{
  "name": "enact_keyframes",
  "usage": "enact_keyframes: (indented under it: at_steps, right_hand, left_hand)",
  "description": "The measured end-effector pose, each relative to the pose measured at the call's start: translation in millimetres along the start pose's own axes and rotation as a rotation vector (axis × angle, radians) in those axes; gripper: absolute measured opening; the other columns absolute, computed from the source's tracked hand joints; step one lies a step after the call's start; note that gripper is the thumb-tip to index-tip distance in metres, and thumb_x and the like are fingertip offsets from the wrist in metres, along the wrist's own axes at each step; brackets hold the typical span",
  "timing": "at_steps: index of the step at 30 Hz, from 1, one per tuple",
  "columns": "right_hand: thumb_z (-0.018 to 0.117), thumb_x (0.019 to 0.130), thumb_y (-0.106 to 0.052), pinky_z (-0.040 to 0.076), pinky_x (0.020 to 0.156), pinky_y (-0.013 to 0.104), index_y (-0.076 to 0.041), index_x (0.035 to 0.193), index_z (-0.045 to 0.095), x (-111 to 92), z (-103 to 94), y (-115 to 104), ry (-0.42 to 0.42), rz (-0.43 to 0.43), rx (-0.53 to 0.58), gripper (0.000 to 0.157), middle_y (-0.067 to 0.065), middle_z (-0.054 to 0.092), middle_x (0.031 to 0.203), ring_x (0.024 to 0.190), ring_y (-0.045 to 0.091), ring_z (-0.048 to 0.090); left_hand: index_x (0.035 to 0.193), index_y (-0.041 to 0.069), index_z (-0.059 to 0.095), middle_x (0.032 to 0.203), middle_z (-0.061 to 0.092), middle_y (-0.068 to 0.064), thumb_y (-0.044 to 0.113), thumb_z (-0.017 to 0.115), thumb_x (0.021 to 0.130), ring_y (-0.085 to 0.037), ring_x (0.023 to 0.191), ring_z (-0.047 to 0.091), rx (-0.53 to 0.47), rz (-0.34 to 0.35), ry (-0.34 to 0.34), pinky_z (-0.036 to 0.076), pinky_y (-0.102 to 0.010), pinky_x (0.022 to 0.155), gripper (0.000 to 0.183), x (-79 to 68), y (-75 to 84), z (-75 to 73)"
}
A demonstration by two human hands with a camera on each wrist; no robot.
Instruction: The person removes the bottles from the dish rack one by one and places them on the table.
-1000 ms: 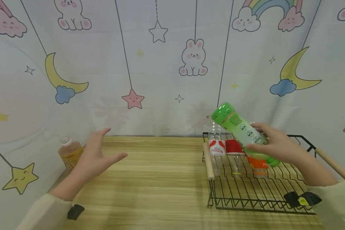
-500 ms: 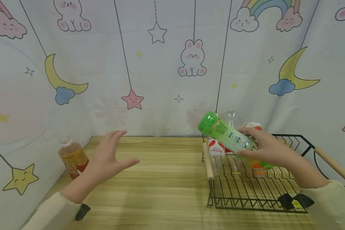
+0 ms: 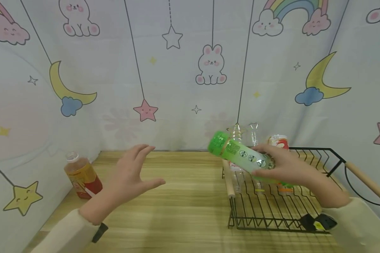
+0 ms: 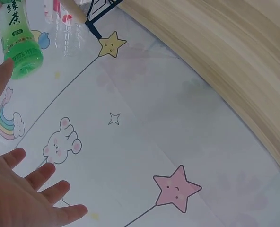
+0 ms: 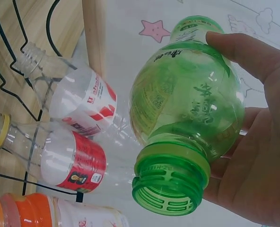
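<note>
My right hand (image 3: 285, 165) grips a green tea bottle (image 3: 237, 153) around its middle, above a black wire rack (image 3: 272, 221). The bottle tilts, its green base up to the left. In the right wrist view the green bottle's uncapped mouth (image 5: 170, 189) faces the camera, and the bottle looks empty. My left hand (image 3: 130, 172) hovers over the table at left, thumb and fingers apart, holding nothing. In the left wrist view the left hand's fingers (image 4: 50, 175) are spread, with the green bottle (image 4: 19, 47) beyond.
Clear bottles (image 5: 85, 101) with red-and-white labels and one with an orange band (image 5: 33, 210) stand neck-down in the rack. A wooden handle (image 3: 229, 179) lines its left side. An uncapped bottle with a yellow-and-red label (image 3: 83, 179) stands at left. A patterned curtain (image 3: 177, 77) hangs behind.
My right hand has carried the green bottle left and lower, tilting it flatter. My left hand has moved right, leaving more of the yellow-and-red-labelled bottle in sight.
</note>
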State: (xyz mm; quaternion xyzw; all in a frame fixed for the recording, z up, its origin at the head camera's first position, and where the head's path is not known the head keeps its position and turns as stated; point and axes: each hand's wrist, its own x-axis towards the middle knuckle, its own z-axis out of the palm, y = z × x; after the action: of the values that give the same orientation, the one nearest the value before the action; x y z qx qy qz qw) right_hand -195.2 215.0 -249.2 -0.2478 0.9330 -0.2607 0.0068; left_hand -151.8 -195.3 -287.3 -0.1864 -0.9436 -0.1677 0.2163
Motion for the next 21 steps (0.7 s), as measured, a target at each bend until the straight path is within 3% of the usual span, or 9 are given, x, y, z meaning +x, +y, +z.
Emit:
enact_keyframes:
  at_steps: [8,21]
  right_hand:
    - [0.077,0.08,-0.038,0.051,0.067,0.031,-0.009,0.136,0.049,2.6,5.4,-7.5,-0.034,-0.018,0.035,0.069,0.01,0.06,0.11,0.09,0.022,0.057]
    - [0.078,0.08,-0.032,0.053,0.066,0.028,-0.009,0.132,0.052,7.3,15.7,-16.8,-0.058,-0.075,0.074,0.063,0.007,0.061,0.11,0.09,0.02,0.057]
  left_hand:
    - [0.141,0.009,0.039,0.14,0.041,-0.015,0.052,0.08,0.071,-0.034,0.13,0.037,-0.009,0.075,0.014,0.033,-0.058,0.104,0.092,5.3,8.2,3.8]
    - [0.139,0.008,0.042,0.136,0.045,-0.015,0.05,0.081,0.07,-0.034,0.126,0.043,-0.018,0.144,0.042,0.037,-0.056,0.102,0.089,9.3,17.6,12.4]
